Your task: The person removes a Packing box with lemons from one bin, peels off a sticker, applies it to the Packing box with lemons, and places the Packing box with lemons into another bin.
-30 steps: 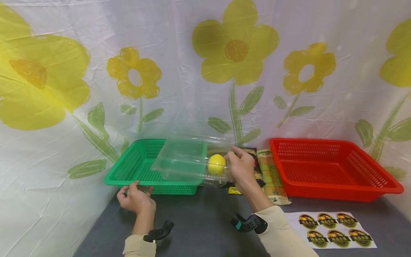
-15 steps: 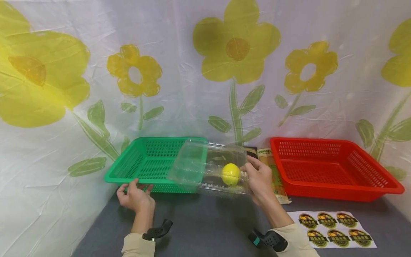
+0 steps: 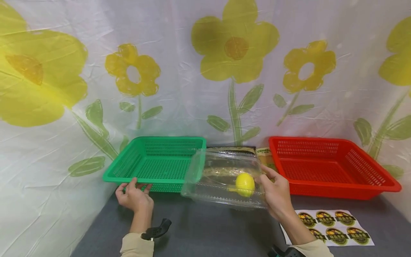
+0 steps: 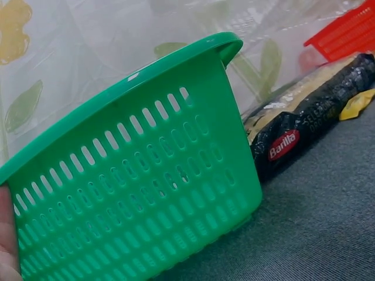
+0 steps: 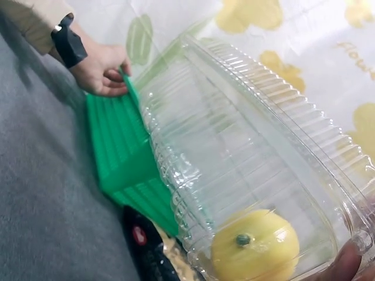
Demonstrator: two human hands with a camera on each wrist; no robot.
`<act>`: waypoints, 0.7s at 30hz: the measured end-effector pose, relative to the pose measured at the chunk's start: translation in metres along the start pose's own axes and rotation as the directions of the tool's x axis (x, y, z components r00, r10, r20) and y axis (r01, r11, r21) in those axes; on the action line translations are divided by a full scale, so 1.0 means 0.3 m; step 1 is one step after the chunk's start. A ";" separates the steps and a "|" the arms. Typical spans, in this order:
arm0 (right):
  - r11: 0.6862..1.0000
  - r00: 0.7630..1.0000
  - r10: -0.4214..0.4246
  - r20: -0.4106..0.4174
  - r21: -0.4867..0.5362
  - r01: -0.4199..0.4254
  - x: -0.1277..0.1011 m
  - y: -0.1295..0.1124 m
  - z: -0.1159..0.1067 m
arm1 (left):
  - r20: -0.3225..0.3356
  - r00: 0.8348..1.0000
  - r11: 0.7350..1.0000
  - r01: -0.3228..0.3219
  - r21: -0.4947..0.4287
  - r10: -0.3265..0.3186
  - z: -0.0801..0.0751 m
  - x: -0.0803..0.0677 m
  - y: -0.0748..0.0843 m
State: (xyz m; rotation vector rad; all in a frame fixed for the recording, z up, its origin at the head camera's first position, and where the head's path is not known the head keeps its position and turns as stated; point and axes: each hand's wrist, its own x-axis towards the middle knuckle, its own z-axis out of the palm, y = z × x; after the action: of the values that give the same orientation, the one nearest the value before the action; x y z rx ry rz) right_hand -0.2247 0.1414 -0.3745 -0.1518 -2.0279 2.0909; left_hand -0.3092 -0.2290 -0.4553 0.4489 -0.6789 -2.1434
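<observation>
My left hand (image 3: 136,196) grips the front rim of a green slotted plastic basket (image 3: 173,181), fingers curled at its edge. Inside the basket only its slotted floor shows. My right hand (image 3: 277,192) pinches the right end of a clear plastic clamshell box (image 3: 213,194), held tilted above the table. A round yellow fruit (image 3: 245,184) lies in the box near that hand. The right wrist view shows a green stem end on the fruit (image 5: 255,249), and part of my thumb at the ridged box wall. The box's left end overlaps the basket's right corner in the head view.
A red slotted basket (image 3: 337,185) stands at the right. Between the baskets lie a dark Barilla pasta bag (image 4: 299,129) and another food bag (image 3: 264,157), mostly hidden. A sheet of round stickers (image 3: 335,228) lies front right, partly behind my right forearm. A flowered curtain (image 3: 179,89) hangs behind.
My right hand has carried the box with the fruit rightward and toward me, away from above the green basket. The left hand stays at the basket's rim.
</observation>
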 end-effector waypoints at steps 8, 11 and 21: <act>0.999 1.000 0.005 -0.026 -0.044 -0.006 -0.021 0.025 -0.065 | -0.002 1.000 1.000 0.015 -0.008 -0.015 -0.005 -0.004 0.003; 0.998 1.000 0.021 -0.022 -0.052 -0.022 -0.026 0.040 -0.086 | -0.003 1.000 1.000 0.013 -0.002 -0.013 -0.006 -0.006 0.002; 0.997 0.997 0.078 -0.019 -0.021 -0.078 -0.031 0.112 -0.134 | 0.002 1.000 1.000 0.011 0.005 -0.011 -0.005 -0.009 0.001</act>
State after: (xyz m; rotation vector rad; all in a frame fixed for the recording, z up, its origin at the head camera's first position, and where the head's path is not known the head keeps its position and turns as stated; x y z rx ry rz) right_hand -0.2093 0.1778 -0.4104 -0.2561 -2.0662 2.1061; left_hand -0.3066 -0.2274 -0.4561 0.4542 -0.6851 -2.1531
